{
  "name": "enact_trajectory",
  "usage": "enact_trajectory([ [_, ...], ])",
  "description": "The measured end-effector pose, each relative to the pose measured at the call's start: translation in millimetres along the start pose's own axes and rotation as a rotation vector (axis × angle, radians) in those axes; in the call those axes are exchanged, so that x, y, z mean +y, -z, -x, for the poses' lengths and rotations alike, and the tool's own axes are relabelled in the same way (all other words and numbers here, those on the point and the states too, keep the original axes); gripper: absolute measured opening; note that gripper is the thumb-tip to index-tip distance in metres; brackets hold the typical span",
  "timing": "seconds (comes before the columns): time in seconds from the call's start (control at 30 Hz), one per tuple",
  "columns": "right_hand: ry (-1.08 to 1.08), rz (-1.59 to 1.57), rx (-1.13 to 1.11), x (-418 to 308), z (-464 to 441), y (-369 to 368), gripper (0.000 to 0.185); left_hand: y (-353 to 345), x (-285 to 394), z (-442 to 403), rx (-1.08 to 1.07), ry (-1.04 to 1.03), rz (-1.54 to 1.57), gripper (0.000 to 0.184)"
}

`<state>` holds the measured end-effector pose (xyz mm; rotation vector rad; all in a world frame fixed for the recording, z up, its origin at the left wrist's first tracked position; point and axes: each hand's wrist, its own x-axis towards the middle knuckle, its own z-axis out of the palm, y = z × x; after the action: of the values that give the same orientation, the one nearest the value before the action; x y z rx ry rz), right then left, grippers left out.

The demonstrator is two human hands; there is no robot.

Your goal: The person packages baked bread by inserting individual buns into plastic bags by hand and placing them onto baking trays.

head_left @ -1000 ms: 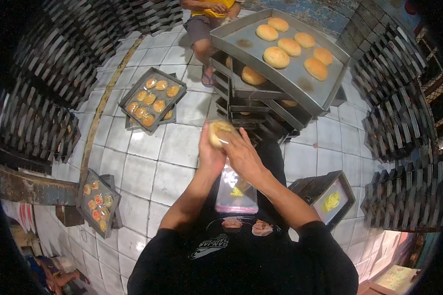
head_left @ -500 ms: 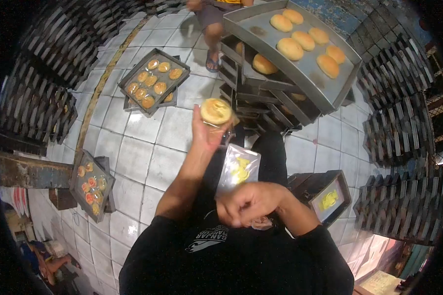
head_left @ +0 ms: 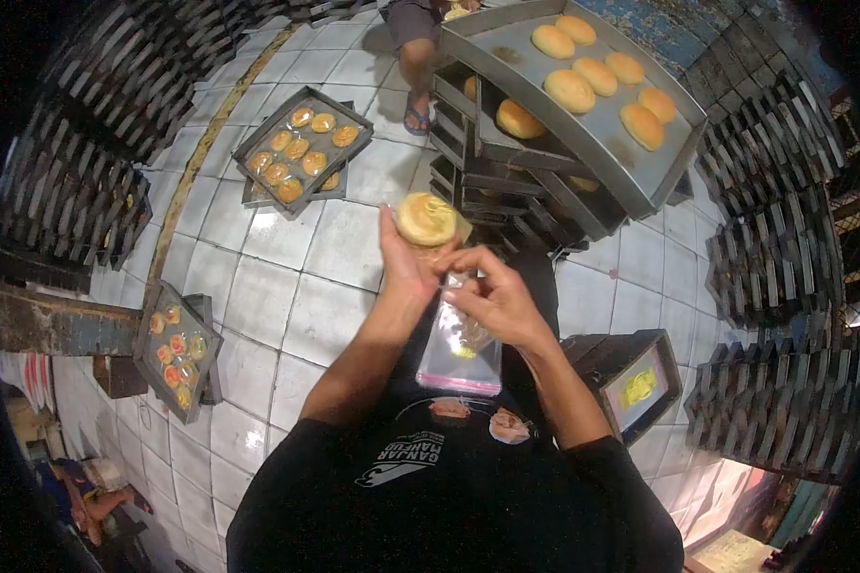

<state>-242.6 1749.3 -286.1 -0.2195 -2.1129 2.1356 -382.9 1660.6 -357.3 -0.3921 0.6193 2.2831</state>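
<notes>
My left hand (head_left: 408, 267) cups a round golden bun (head_left: 426, 220) inside a clear plastic bag, palm up, above my lap. My right hand (head_left: 492, 296) is beside it, thumb and index finger closed at the loose end of that bag; the exact pinch is partly hidden. Below my right hand, a stack of clear plastic bags (head_left: 459, 368) with a pink edge and a yellow print lies on my lap.
At front right, a large metal tray (head_left: 516, 62) of unwrapped buns tops a stack of trays. Trays of wrapped buns (head_left: 294, 153) stand on the tiled floor to the left. A dark box (head_left: 664, 415) is right; another person's leg (head_left: 417, 72) is ahead.
My right hand has moved up and forward from near my chest to the bag at my left hand. The bun has shifted slightly right. The other person's hand now shows near the big tray.
</notes>
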Motion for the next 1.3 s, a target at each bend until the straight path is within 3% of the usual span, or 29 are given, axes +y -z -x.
enact_trajectory([
  [0.03,-0.074,0.073,-0.041,-1,-3,-4,0.014,0,-8,0,-0.123,0.067,0.04,0.072],
  [0.1,0.192,0.202,-0.13,32,-8,2,0.014,-1,-17,-11,0.033,0.014,-0.045,0.065],
  [0.13,0.171,0.151,-0.354,-3,7,11,0.016,1,-12,-17,-0.009,-0.006,0.007,0.062],
  [0.2,0.135,0.084,-0.583,-33,24,14,0.018,15,13,-22,-0.06,-0.03,0.065,0.062],
  [0.3,0.046,0.083,0.043,-13,22,6,0.012,2,24,3,-0.008,-0.089,0.004,0.072],
  [0.47,0.1,0.358,0.009,-13,11,-4,0.016,-4,-12,5,0.085,-0.063,-0.058,0.073],
  [0.57,0.027,0.039,-0.554,-33,34,10,0.013,0,0,-4,0.1,-0.128,-0.133,0.07],
  [0.6,-0.205,-0.432,-0.611,-32,49,5,0.013,6,12,-4,0.097,-0.147,-0.118,0.069],
  [0.63,-0.209,-0.44,-0.608,-24,45,6,0.013,14,20,-4,0.09,-0.16,-0.107,0.069],
  [0.7,-0.06,0.279,0.057,-2,27,12,0.015,19,17,2,0.012,-0.164,-0.09,0.069],
  [0.77,-0.028,0.158,0.065,3,14,3,0.021,2,2,11,0.071,-0.158,-0.088,0.07],
  [0.8,0.082,0.253,0.059,5,10,-9,0.017,0,-6,13,0.045,-0.076,-0.055,0.07],
  [0.87,0.313,0.454,0.033,19,4,-10,0.015,-6,-17,11,0.068,-0.127,-0.102,0.066],
  [0.9,0.318,0.457,0.03,9,10,-2,0.015,-9,-17,9,0.096,-0.152,-0.126,0.065],
  [0.97,-0.027,0.157,-0.592,-16,37,23,0.017,5,3,-5,0.055,-0.171,-0.076,0.064],
  [1.0,-0.282,-0.362,-0.785,-14,51,25,0.019,18,15,-5,0.021,-0.169,-0.035,0.063],
  [1.03,-0.284,-0.369,-0.779,-10,47,19,0.019,17,28,1,0.032,-0.155,-0.057,0.063],
  [1.1,0.298,0.514,0.263,-1,30,5,0.026,9,26,41,-0.139,0.023,-0.107,0.061],
  [1.13,0.499,0.936,0.391,-9,22,9,0.032,-2,15,62,-0.186,0.142,-0.079,0.06],
  [1.2,0.566,0.886,0.294,-12,18,10,0.031,-7,12,76,-0.245,0.416,0.025,0.053],
  [1.23,0.599,0.827,0.207,-12,25,5,0.03,1,13,75,-0.23,0.423,0.023,0.053],
  [1.3,0.626,0.821,0.233,6,8,14,0.022,18,9,43,-0.152,-0.298,-0.738,0.05],
])
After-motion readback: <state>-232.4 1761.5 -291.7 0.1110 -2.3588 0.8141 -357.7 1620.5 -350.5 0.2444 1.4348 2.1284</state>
